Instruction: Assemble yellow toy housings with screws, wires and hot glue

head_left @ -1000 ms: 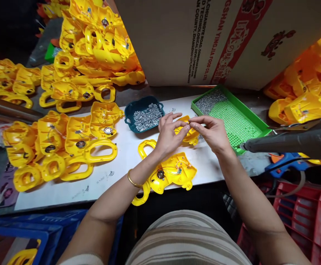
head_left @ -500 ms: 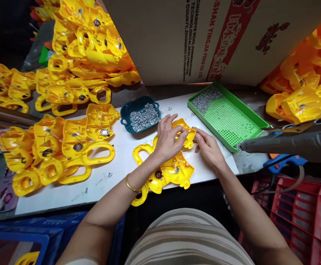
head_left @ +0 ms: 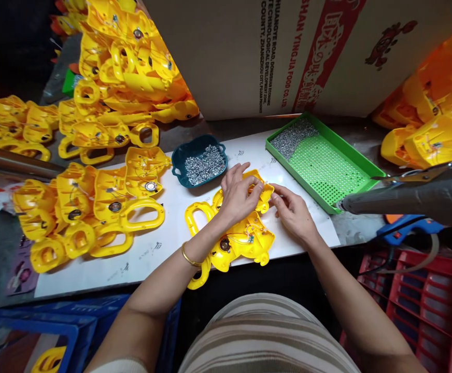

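My left hand [head_left: 238, 196] is over the farther of two yellow plastic toy shells [head_left: 265, 201], thumb and forefinger pinched together; what they hold is too small to make out. At the right edge of that shell, my right hand [head_left: 294, 211] grips the rim between thumb and forefinger. The nearer yellow toy shell [head_left: 259, 239] lies open side up just below, with a round speaker [head_left: 225, 245], thin wires and a small circuit board inside. A dark teal tray [head_left: 176, 161] of small silver screws stands just beyond my left hand.
A green perforated tray [head_left: 329, 203] with screws lies right of the teal one. Several yellow shells [head_left: 107, 194] line the left, with more piled behind and at far right. A cardboard box [head_left: 229, 62] stands behind. A blue-handled tool [head_left: 408, 230] and red crate [head_left: 424, 290] are at right.
The view has shifted slightly. My left hand remains pinched over the farther shell, and my right hand stays at its right edge with the fingers barely moved.
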Action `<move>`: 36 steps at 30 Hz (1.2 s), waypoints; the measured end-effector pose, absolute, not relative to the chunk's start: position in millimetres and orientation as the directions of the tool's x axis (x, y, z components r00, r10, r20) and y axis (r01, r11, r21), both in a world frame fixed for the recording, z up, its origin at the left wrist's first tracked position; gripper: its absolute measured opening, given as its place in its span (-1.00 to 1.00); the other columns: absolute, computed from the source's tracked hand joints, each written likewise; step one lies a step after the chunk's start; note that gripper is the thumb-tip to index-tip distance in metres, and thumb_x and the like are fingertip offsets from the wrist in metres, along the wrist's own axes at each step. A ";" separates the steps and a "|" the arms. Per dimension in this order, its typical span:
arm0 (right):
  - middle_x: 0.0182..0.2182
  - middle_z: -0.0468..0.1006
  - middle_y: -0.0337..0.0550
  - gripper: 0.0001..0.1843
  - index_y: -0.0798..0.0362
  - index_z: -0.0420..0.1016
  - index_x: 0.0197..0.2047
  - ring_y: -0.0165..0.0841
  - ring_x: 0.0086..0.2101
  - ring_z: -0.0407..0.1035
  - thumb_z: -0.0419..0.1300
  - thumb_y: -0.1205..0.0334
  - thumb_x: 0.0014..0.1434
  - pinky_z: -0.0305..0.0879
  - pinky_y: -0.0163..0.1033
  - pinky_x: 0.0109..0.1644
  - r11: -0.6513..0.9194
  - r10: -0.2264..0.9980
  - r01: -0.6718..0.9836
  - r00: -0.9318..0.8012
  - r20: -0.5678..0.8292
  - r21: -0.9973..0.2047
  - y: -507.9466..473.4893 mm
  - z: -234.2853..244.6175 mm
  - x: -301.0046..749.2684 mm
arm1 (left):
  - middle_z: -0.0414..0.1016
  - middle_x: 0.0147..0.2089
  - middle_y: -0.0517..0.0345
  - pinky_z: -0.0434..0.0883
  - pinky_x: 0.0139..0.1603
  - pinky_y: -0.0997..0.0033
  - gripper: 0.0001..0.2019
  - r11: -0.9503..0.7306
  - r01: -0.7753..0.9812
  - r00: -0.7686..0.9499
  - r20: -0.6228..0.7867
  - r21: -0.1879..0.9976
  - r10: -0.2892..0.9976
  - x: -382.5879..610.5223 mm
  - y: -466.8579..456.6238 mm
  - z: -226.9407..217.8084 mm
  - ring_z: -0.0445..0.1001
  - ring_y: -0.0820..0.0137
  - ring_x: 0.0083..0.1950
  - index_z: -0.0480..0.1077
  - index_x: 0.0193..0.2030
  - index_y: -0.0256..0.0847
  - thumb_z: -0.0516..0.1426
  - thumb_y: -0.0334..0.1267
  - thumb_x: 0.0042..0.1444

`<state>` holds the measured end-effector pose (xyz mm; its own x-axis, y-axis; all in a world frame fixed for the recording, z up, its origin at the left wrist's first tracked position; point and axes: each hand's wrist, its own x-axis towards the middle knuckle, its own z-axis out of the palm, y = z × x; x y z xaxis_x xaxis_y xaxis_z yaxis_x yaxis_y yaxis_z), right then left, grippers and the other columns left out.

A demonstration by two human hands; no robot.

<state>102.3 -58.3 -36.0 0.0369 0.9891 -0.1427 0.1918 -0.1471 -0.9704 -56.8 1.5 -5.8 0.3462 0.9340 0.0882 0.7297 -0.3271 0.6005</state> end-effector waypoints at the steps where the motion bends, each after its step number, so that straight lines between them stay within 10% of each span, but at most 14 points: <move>1: 0.05 0.54 -0.03 -0.52 0.01 0.39 0.15 -0.25 -0.12 0.51 0.09 -0.03 0.25 0.46 -0.26 -0.34 -0.145 0.989 0.196 0.037 -0.141 -0.970 -58.4 -35.5 102.2 | 0.24 0.33 0.01 0.02 0.32 -0.31 -0.83 -0.325 0.730 0.344 0.087 0.601 0.935 -56.7 1.6 -6.3 0.06 0.01 0.38 0.45 -0.32 -0.16 0.10 -0.19 0.23; 15: -0.03 0.56 -0.02 -0.55 0.04 0.42 0.05 -0.27 -0.18 0.53 0.14 -0.06 0.21 0.44 -0.34 -0.44 -0.179 0.983 0.138 -0.010 -0.182 -0.974 -54.3 -26.9 104.4 | 0.40 0.21 0.02 0.09 0.26 -0.30 -0.84 -0.295 0.729 0.355 0.027 0.618 0.934 -57.4 7.2 -0.9 0.18 0.00 0.31 0.46 -0.36 -0.16 0.10 -0.24 0.20; 23: -0.39 0.58 -0.06 -0.48 0.12 0.51 -0.25 -0.35 -0.46 0.51 0.12 -0.22 0.17 0.35 -0.41 -0.67 -0.330 0.922 0.126 -0.170 -0.348 -0.936 -12.6 -8.1 106.6 | 0.38 0.24 0.05 0.06 0.31 -0.12 -0.82 -0.236 0.764 0.354 -0.083 0.600 0.932 -57.6 6.8 11.0 0.17 0.14 0.33 0.47 -0.29 -0.17 0.06 -0.24 0.24; 36: -0.47 0.47 -0.20 -0.68 0.17 0.50 -0.27 -0.50 -0.51 0.38 0.25 0.04 0.14 0.40 -0.45 -0.50 -0.383 0.908 -0.092 -0.219 -0.357 -0.919 -10.7 -14.0 97.3 | 0.38 0.23 0.00 0.14 0.26 -0.05 -0.84 -0.260 0.743 0.378 -0.067 0.616 0.923 -60.9 1.6 13.1 0.29 0.18 0.27 0.47 -0.27 -0.20 0.07 -0.27 0.25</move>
